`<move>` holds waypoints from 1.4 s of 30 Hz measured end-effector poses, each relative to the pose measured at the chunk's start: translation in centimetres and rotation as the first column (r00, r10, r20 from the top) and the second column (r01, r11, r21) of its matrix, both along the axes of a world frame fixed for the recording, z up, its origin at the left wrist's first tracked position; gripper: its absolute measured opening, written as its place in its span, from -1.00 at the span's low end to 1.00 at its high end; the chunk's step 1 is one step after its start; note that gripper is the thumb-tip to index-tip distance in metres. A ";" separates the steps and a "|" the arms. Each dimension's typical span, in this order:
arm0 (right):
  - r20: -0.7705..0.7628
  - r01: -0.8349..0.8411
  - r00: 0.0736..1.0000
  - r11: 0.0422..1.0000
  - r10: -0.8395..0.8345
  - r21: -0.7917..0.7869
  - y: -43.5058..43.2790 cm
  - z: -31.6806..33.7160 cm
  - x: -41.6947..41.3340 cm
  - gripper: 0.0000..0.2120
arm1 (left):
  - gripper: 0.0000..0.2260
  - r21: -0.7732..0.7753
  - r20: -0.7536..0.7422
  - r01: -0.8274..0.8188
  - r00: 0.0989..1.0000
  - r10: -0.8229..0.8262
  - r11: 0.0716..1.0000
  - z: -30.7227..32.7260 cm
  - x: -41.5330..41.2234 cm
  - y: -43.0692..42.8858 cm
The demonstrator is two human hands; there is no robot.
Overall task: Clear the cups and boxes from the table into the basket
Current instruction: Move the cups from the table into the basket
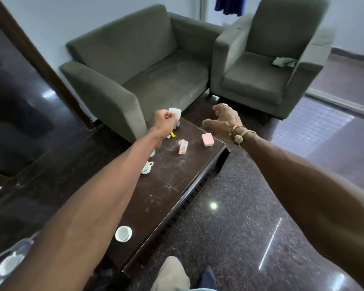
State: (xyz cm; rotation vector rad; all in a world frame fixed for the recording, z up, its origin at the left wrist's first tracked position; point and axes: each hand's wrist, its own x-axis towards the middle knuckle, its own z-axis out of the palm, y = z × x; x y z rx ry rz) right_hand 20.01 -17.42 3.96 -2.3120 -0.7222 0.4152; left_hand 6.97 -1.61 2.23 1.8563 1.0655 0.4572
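We count two white cups on the dark bench (172,194): one cup (123,233) near its close end, one cup on a saucer (147,167) midway. A pink box (207,139) lies near the right edge, a clear box (183,146) beside it. Our left hand (164,120) is fisted above the far end; our right hand (224,119) spreads, empty. The basket (11,263) sits lower left, holding cups.

Dim, soft blur, floor (213,205) glare

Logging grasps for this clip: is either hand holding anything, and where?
Right hand is open, holding nothing. Left hand is fisted; whether it grips anything cannot be told.
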 end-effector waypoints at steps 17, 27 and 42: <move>0.033 0.217 0.976 0.976 -0.216 -0.037 -0.9 -1.0 14.8 -0.33 | -0.88 -0.048 -0.003 0.277 0.961 -0.277 0.960 -0.6 19.9 0.8; -0.037 0.195 0.979 0.977 -0.198 -0.086 0.0 -4.1 20.3 -0.33 | -0.93 -0.092 -0.075 0.276 0.956 -0.283 0.957 -3.5 25.1 1.7; -0.029 -0.268 0.963 0.957 0.267 -0.113 13.7 -5.0 27.8 -0.29 | -0.89 -0.097 -0.063 -0.204 0.978 0.199 0.974 -3.7 24.9 8.7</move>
